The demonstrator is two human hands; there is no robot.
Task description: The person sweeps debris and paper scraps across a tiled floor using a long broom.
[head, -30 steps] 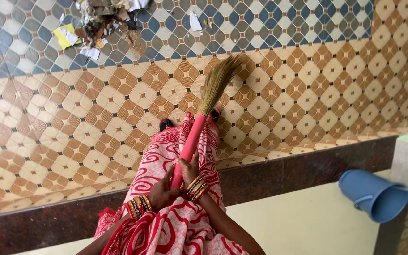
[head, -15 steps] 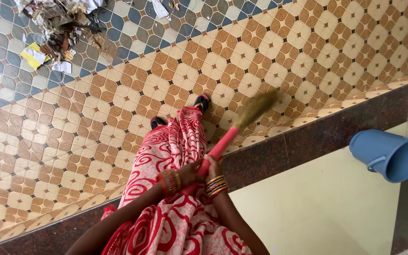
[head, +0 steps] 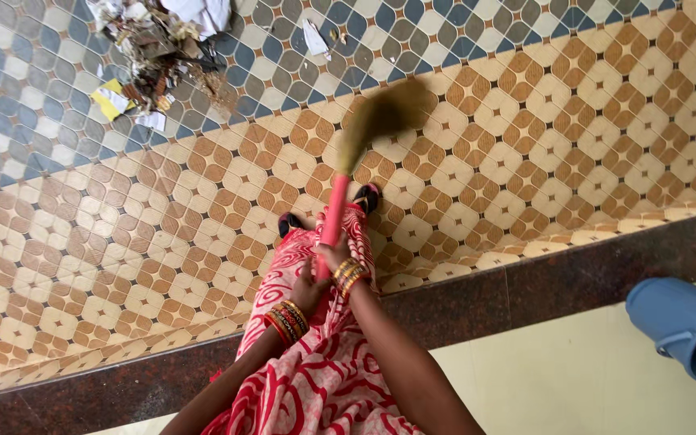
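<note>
While both hands grip the broom handle mid-sweep, its bristles must next reach the rubbish pile.

Patterned brown-and-cream floor tiles ahead of the grip; blue-grey tiles farther out; dark stone ledge just behind.

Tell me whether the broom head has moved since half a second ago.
Yes. The broom head has swung from beside the dark stone ledge on the right, across the tiles toward the rubbish pile.
</note>
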